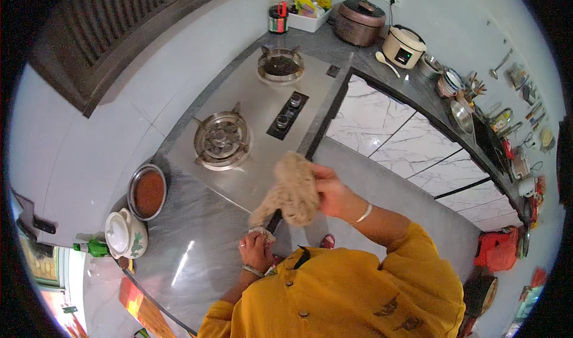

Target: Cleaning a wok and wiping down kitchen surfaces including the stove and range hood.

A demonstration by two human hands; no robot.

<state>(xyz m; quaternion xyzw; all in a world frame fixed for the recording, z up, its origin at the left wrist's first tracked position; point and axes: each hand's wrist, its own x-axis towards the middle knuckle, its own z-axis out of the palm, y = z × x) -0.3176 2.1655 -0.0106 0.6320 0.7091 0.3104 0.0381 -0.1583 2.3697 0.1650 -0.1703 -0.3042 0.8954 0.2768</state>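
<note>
A crumpled tan cloth (295, 194) stretches between my two hands over the front edge of the counter. My right hand (331, 190) grips its bunched upper part, slightly blurred. Lower and to the left, my left hand (257, 250) is closed on the cloth's other end, near the grey stone countertop (179, 230). Beyond the cloth lies a steel gas hob (255, 159) with a near burner (221, 140), a far burner (280, 65) and two black knobs (288, 112).
A steel bowl of reddish-brown contents (150, 192), a lidded white pot (126, 234) and a green bottle (96, 247) stand left. Sauce bottles (279, 17), a brown cooker (359, 23), a cream rice cooker (403, 47) and a white spoon (387, 64) occupy the far counter. Marble-patterned cabinets (403, 145) stand right.
</note>
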